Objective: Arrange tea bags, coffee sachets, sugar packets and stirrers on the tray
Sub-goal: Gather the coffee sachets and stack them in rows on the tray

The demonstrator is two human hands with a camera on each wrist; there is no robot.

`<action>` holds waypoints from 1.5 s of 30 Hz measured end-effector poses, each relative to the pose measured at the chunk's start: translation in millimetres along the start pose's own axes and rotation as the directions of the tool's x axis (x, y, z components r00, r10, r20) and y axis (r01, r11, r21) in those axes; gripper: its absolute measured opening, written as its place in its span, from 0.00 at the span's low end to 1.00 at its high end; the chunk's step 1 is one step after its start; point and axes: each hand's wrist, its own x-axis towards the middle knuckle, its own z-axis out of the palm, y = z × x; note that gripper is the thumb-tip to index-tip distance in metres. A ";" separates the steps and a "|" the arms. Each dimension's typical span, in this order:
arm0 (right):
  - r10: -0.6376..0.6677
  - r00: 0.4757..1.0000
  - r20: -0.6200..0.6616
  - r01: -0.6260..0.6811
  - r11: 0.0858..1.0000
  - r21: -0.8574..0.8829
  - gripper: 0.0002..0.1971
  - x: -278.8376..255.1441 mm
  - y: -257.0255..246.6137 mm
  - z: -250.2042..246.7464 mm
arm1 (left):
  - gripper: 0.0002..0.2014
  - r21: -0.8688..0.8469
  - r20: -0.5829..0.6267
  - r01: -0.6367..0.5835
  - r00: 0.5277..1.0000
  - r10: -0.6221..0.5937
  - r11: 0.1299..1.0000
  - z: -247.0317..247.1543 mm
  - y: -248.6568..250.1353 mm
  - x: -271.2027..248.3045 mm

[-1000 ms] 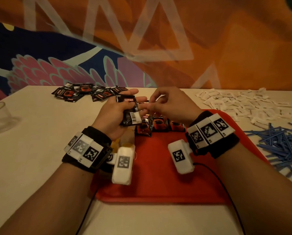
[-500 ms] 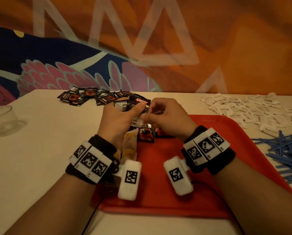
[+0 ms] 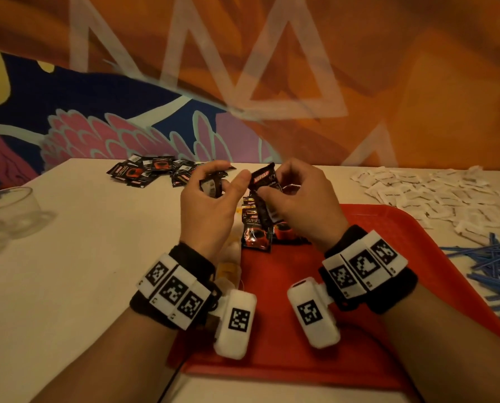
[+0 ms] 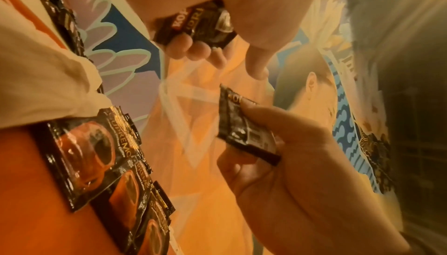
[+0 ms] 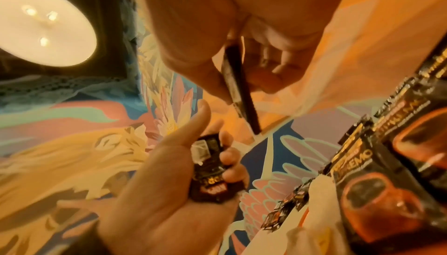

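Observation:
My left hand (image 3: 229, 183) grips a small stack of black coffee sachets (image 3: 211, 186), also seen as held sachets (image 5: 208, 163). Just to its right, my right hand (image 3: 273, 186) pinches a single black Kopiko sachet (image 3: 261, 175) upright between thumb and fingers, shown as the pinched sachet (image 4: 244, 131). Both hands hover over the far left part of the red tray (image 3: 388, 257). Below them, a short row of coffee sachets (image 3: 257, 231) lies on the tray. Yellowish tea bags (image 3: 228, 266) lie partly hidden under my left wrist.
A loose pile of coffee sachets (image 3: 144, 171) lies at the table's far side on the left. White sugar packets (image 3: 431, 193) are scattered at the far right, blue stirrers (image 3: 498, 274) heaped to the tray's right. A clear glass cup (image 3: 7, 210) stands at the left edge.
The hands, joined on the stack half a second ago, have drawn slightly apart. My right hand has come away holding one sachet, while the left hand keeps the others.

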 end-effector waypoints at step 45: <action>0.113 0.957 0.268 -0.025 0.950 -0.312 0.02 -3.2 -10.0 -29.5 | 0.12 -0.188 0.265 0.234 0.947 -0.180 0.954 -6.7 9.3 6.2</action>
